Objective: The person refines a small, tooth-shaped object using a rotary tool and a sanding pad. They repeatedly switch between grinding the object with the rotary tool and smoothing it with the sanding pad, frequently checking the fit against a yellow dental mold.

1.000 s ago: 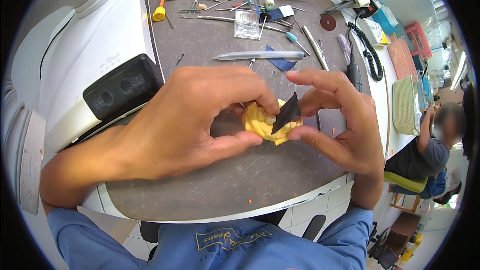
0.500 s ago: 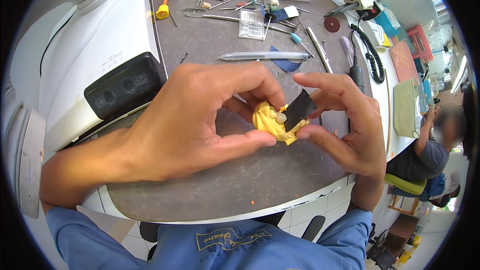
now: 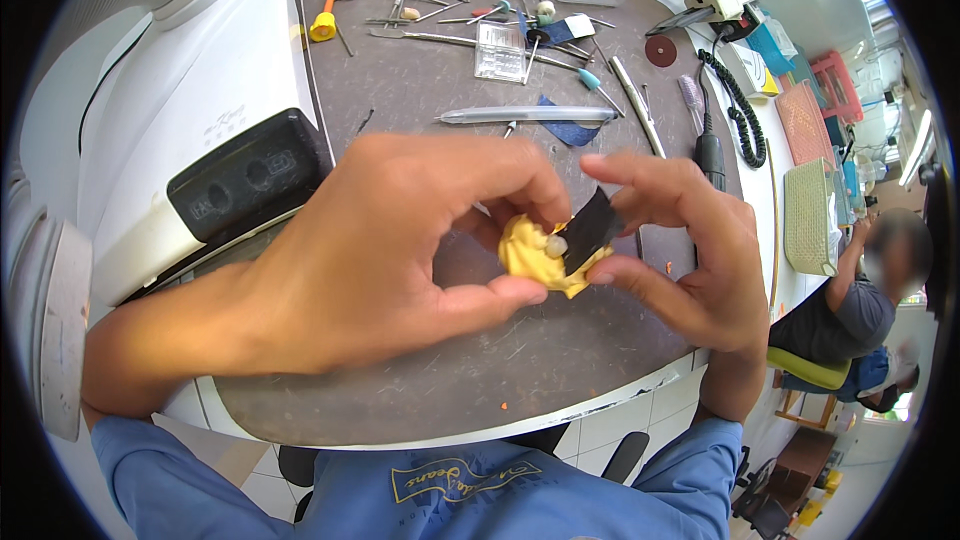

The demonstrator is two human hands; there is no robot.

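Observation:
A small yellow dental model (image 3: 524, 252) with a whitish tooth-shaped piece (image 3: 556, 245) on it is held above the bench. My left hand (image 3: 400, 240) grips its left side, the thumb along the near edge and the bent fingers behind. A thin, dark black strip (image 3: 592, 232) stands tilted against the model's right part. My right hand (image 3: 690, 240) is curled around the strip's right edge, its fingers beside it and its thumb tip at the model's near right edge. The index finger is raised off the strip. The exact pinch behind the strip is hidden.
Beyond my hands lie a translucent pen-like tool (image 3: 528, 114), a blue scrap (image 3: 572, 126), a clear case (image 3: 499, 50) and several rotary burs. A black-fronted white machine (image 3: 245, 175) flanks the left. At right are a handpiece with coiled cord (image 3: 710, 158), a green basket (image 3: 808, 215) and other people.
Both hands and the model have shifted slightly left. The black strip has tilted a little and moved left with the model. The grips look the same.

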